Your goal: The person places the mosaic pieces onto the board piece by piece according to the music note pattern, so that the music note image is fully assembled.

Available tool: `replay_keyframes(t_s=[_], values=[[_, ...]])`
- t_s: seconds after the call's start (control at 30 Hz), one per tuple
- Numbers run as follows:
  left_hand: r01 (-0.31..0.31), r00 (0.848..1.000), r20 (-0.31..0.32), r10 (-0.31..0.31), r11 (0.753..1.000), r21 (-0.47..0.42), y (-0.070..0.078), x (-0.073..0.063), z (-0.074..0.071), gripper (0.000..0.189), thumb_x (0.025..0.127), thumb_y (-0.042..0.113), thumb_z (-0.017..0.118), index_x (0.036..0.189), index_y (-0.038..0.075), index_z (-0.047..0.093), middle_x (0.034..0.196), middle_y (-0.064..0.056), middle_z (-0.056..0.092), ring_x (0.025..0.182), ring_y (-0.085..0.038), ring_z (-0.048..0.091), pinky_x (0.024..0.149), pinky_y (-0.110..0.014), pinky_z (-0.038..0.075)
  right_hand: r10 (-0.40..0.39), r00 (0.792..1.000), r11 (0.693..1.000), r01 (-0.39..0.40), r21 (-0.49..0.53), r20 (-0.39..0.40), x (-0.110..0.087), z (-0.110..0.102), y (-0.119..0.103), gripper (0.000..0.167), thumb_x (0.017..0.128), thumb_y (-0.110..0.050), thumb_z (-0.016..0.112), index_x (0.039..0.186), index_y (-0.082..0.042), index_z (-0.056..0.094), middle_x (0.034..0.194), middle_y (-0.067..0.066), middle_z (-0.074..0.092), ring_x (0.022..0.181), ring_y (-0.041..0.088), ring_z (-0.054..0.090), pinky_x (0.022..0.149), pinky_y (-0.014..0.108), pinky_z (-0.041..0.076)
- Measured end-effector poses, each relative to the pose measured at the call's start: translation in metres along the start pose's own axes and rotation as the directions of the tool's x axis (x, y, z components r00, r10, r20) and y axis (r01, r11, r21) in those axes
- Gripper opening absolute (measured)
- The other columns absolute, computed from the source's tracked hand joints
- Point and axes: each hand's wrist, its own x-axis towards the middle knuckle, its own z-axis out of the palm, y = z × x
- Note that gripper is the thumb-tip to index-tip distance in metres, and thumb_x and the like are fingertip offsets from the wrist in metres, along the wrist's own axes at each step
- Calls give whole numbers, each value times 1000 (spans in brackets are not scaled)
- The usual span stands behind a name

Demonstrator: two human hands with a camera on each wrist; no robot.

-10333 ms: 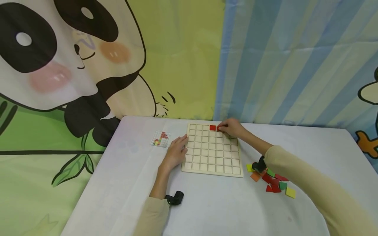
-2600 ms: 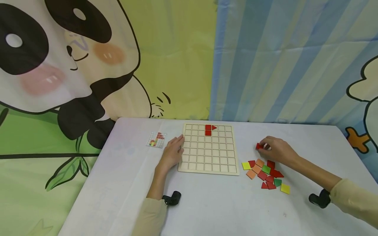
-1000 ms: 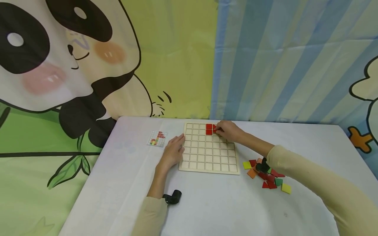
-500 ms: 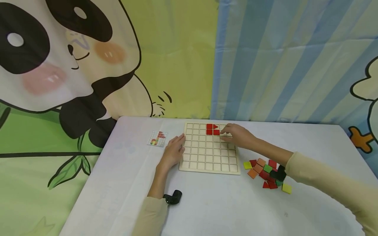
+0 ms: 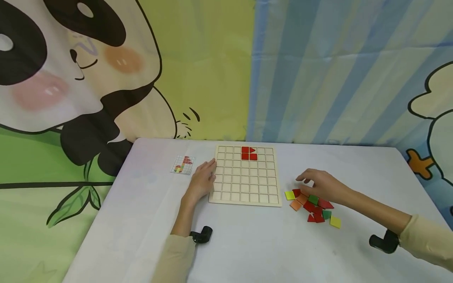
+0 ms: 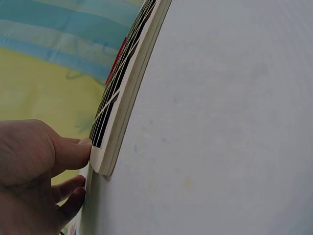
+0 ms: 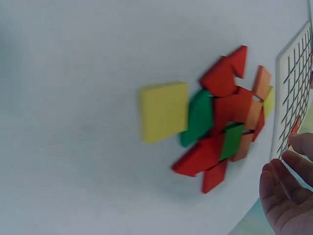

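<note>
A pale wooden grid board (image 5: 235, 186) lies on the white table. Near its top edge sit three red square tiles (image 5: 245, 156) and a red pointed tile (image 5: 252, 150). My left hand (image 5: 202, 180) rests against the board's left side; in the left wrist view its thumb (image 6: 73, 152) touches the board's corner. Just over the far side of the loose tiles (image 5: 317, 212) hovers my right hand (image 5: 323, 186), its fingers loosely bent and nothing between them. The right wrist view shows this hand (image 7: 288, 196) beyond the red, green, orange and yellow tiles.
A small card (image 5: 182, 164) printed with a coloured grid pattern lies left of the board. One yellow square tile (image 5: 335, 222) is at the pile's near right. A printed cloth backdrop (image 5: 205, 78) stands behind the table's far edge.
Since the earliest frame, the red pointed tile and more red squares have come onto the board. My right hand let go of the latest square and moved right to the pile. The left stayed.
</note>
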Motion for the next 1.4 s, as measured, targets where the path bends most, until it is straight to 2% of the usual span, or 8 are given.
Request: replay_keyframes(t_s=[0.27,0.5,0.6,0.83,1.07,1.2,1.4], values=[[10,1000,1,-10,1000,-11,-1,-1,2,54,105,8,53,157,4,41,170,-4,32,159,-33,21,127,-61,18,7,999,999,-9,-35,-42,-38,2,23,27,86,-9,82,111,-1,75,102,7,72,89,23,68,66,18,57],[16,1000,-4,-16,1000,-9,-2,-3,-2,53,105,8,53,157,3,41,170,-5,31,159,-34,21,128,-62,18,55,996,995,-61,-78,-76,-59,10,41,30,84,-8,83,111,-2,73,103,6,72,88,20,69,69,19,59],[26,1000,-7,-26,1000,-3,-3,-4,-3,54,105,7,53,157,3,41,170,-6,31,159,-34,21,127,-62,18,47,995,995,-55,-87,-85,-66,17,50,32,82,-9,85,110,-2,73,100,4,71,86,19,68,70,21,60],[12,1000,-4,-12,1000,3,-5,-1,-3,54,105,8,54,157,3,41,170,-6,32,159,-34,21,128,-61,18,8,990,991,-27,-131,-143,-73,27,60,30,79,-11,88,105,-4,76,98,1,67,85,19,66,69,23,61],[16,1000,-2,-16,1000,-6,-1,0,-2,53,105,8,53,157,4,42,170,-5,32,159,-34,21,128,-61,17,4,987,988,-28,-149,-158,-74,27,63,23,80,-5,86,100,-5,76,96,2,67,82,18,67,70,23,61],[6,1000,-3,-6,1000,2,0,0,-1,53,105,6,54,156,3,43,169,-6,33,159,-35,22,128,-61,18,28,988,993,-45,-108,-151,-75,26,65,22,81,-5,85,98,-5,72,95,1,66,79,12,63,68,18,58],[3,1000,0,-3,1000,8,2,-1,-1,52,104,5,53,156,2,43,169,-6,34,159,-35,22,128,-61,18,42,993,999,-42,7,-109,-75,20,68,23,83,-3,83,95,-8,64,90,-5,66,77,0,56,66,16,55]])
